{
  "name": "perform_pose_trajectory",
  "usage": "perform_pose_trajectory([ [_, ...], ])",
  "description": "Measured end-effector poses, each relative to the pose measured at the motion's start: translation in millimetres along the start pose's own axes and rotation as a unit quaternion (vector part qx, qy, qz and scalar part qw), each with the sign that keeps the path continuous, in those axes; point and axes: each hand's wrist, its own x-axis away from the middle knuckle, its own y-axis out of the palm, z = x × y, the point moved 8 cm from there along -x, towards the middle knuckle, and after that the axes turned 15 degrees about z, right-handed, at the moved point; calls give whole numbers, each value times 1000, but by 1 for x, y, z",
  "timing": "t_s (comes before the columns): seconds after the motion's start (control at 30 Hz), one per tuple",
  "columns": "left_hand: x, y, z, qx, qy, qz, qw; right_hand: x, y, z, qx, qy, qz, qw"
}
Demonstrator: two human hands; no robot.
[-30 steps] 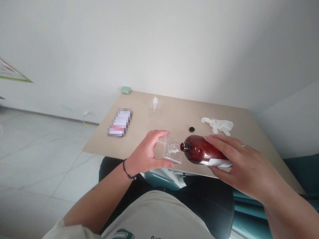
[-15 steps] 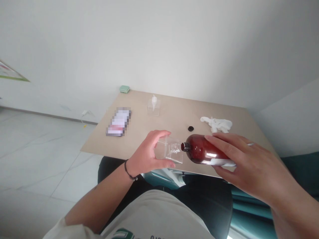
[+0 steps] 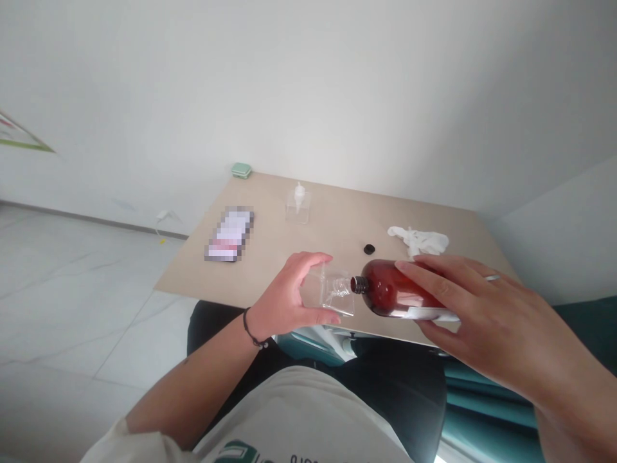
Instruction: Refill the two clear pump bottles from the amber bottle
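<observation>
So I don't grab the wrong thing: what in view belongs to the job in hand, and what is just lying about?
Job:
red-brown bottle, in the right hand
clear container, in the left hand
probably black cap, white pump top

Apparently lying about:
phone
crumpled white item
green box

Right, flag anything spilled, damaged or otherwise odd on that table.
No spill or damage shows on the table. The phone looks odd, blurred into blocks. The brown bottle is tilted and uncapped, with a loose black cap nearby.
</observation>
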Motion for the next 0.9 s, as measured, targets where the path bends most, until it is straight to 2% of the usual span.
perform_pose_trajectory([
  [0.9, 0, 2, -4, 19, -31, 5, 999, -11, -6, -2, 17, -16, -28, 999],
])
